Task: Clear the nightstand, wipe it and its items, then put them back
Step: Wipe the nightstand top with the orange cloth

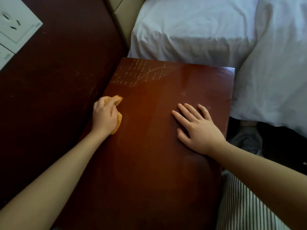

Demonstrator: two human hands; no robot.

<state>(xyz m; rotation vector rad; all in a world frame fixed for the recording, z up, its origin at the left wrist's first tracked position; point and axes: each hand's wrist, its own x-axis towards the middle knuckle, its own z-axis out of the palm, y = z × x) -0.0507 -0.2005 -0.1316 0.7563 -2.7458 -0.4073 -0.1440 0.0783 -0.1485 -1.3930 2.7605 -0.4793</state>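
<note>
The reddish-brown wooden nightstand (149, 163) fills the middle of the head view, its top bare, with pale scratch marks near its far left corner. My left hand (104, 116) grips a bunched orange cloth (118, 101) and holds it against the top at the left edge. My right hand (197, 128) lies flat on the right side of the top, fingers straight and spread. No other nightstand items are in view.
A dark brown wall panel (49, 97) runs along the left, with a white socket plate (15, 27) at the top left. A bed with white bedding (216, 30) borders the far and right sides. Striped fabric (240, 205) lies at the lower right.
</note>
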